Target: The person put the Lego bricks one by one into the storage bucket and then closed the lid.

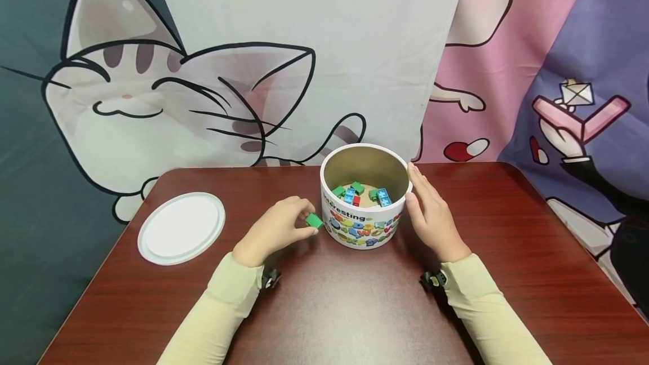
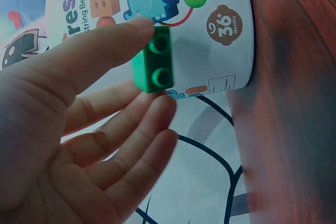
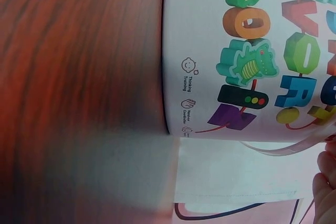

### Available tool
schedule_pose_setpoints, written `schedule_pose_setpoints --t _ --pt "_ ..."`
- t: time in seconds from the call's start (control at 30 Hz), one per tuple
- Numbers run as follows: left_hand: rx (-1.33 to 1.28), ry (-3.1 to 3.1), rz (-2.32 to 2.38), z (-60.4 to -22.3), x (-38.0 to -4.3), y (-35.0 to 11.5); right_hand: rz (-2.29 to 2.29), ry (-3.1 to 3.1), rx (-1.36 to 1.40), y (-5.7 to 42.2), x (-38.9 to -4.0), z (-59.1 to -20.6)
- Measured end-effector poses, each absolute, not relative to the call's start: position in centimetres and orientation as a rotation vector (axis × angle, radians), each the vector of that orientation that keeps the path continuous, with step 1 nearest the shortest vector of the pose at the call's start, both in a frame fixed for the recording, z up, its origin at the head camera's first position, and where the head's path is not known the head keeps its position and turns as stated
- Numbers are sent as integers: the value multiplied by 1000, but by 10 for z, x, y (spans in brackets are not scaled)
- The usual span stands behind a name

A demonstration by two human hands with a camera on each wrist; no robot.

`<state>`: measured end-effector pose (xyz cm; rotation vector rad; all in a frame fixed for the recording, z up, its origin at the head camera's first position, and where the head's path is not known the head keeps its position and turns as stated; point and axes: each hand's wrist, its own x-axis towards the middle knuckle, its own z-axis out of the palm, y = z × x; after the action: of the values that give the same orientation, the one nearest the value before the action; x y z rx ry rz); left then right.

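Note:
My left hand [image 1: 280, 228] pinches a green toy brick [image 2: 157, 61] between thumb and fingers, just left of a round tub [image 1: 361, 224]. Two studs show on the brick in the left wrist view. The tub is white with colourful printed pictures and stands without its lid. Several small bricks in green, blue and red lie on its bottom, among them a blue brick [image 1: 383, 197]. With fingers straight, my right hand [image 1: 433, 218] rests against the tub's right side near the rim. In the right wrist view only some fingertips [image 3: 326, 174] show at the edge.
A round white lid [image 1: 181, 228] lies on the brown wooden table [image 1: 345, 308] at the left. Behind the table's far edge hangs a cloth [image 1: 385, 61] printed with cartoon figures. The tub stands close to that far edge.

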<state>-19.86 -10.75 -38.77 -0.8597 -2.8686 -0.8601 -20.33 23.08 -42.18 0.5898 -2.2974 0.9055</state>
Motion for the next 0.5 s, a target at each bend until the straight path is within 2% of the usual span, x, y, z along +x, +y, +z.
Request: schedule_pose_setpoints --t 0.5 --pt "-809 -2547 -1071 -370 -197 -107 905 -2302 579 231 -203 -423"
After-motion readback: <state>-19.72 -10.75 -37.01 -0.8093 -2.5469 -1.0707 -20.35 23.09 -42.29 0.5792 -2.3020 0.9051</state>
